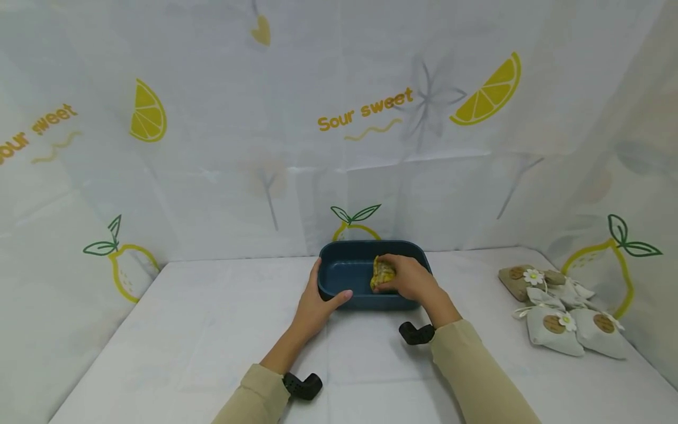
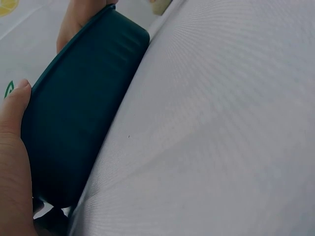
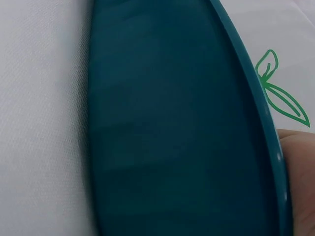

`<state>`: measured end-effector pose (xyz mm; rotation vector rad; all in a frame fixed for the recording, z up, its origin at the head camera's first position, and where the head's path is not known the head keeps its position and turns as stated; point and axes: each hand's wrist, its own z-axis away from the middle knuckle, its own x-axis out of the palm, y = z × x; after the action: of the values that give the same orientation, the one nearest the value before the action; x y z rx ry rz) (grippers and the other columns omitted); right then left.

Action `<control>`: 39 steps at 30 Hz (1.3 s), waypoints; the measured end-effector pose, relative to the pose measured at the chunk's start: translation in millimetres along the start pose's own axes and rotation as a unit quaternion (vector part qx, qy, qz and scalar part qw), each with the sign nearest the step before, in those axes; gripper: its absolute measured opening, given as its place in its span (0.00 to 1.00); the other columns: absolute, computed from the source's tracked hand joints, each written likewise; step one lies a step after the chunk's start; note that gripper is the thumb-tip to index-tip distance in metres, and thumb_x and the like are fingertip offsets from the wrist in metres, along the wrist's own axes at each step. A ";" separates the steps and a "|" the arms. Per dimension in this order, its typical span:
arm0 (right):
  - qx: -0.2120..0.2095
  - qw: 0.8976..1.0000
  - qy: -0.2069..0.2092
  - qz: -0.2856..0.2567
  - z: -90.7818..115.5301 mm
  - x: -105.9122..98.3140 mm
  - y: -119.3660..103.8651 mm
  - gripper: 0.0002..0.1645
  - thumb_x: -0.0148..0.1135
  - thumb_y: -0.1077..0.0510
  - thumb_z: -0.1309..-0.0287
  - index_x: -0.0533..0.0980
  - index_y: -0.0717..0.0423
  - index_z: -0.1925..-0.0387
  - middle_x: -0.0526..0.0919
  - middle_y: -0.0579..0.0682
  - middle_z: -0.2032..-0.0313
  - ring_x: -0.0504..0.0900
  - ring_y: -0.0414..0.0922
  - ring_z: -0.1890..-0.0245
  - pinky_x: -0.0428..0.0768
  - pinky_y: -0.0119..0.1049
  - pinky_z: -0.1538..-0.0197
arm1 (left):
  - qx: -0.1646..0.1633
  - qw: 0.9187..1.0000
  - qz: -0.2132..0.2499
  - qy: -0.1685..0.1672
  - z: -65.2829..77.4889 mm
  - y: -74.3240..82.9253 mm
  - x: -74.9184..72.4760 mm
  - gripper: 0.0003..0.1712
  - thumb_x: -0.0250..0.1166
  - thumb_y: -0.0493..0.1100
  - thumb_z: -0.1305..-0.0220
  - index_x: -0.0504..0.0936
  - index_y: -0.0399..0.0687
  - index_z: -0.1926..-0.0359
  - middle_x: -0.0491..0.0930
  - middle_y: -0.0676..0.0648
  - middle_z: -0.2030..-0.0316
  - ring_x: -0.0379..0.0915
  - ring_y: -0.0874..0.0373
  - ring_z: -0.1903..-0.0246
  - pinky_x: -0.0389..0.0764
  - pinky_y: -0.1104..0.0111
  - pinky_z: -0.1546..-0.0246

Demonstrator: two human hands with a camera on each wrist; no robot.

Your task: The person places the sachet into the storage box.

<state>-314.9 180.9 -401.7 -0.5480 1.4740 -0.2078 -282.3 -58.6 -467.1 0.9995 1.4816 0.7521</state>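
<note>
A dark blue rectangular tub (image 1: 341, 275) with rounded corners stands on the white cloth at the back of the table. My left hand (image 1: 312, 306) grips its left front corner, thumb over the front rim and fingers along the left side. Inside the tub, toward the right, my right hand (image 1: 412, 279) pinches a small yellow-and-pale patterned bundle (image 1: 381, 273); its exact kind is unclear. The left wrist view shows the tub's outer wall (image 2: 83, 103) beside the left thumb. In the right wrist view, the tub wall (image 3: 162, 118) hides most of the right hand (image 3: 304, 172).
Several small drawstring sachets, white ones (image 1: 553, 328) and a brown one (image 1: 512, 281) among them, lie piled at the table's right. A lemon-printed white curtain (image 1: 233, 194) hangs right behind the tub. Black wrist devices (image 1: 303, 386) sit on both forearms.
</note>
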 end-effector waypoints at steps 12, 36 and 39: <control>0.002 1.000 0.024 0.003 1.0 0.1 -1.7 0.53 0.77 0.38 0.49 0.65 0.46 0.25 0.68 0.59 0.27 0.68 0.61 0.29 0.70 0.62 0.32 | 0.001 1.000 0.004 -0.002 -0.9 -0.6 -0.4 0.62 0.70 0.69 0.43 0.42 0.66 0.18 0.47 0.50 0.19 0.48 0.43 0.21 0.58 0.39 0.26; -0.067 0.977 0.200 -0.029 88.3 -55.1 68.8 0.58 0.78 0.41 0.50 0.60 0.48 0.22 0.66 0.67 0.28 0.65 0.69 0.30 0.70 0.72 0.39 | 0.013 1.000 0.018 -0.006 2.3 -2.4 -2.1 0.62 0.70 0.67 0.41 0.40 0.66 0.18 0.45 0.51 0.18 0.46 0.44 0.20 0.57 0.38 0.26; -0.063 0.974 0.216 -0.011 108.2 -60.5 85.4 0.59 0.80 0.42 0.53 0.61 0.51 0.23 0.69 0.68 0.31 0.68 0.70 0.34 0.72 0.72 0.43 | 0.017 1.000 0.019 -0.010 0.6 -2.9 -0.9 0.62 0.70 0.67 0.41 0.40 0.66 0.18 0.45 0.51 0.18 0.46 0.44 0.20 0.57 0.38 0.26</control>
<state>-232.4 306.1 -388.1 -0.6496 1.9141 -0.2640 -282.3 -60.7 -469.4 1.0599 1.4672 0.7437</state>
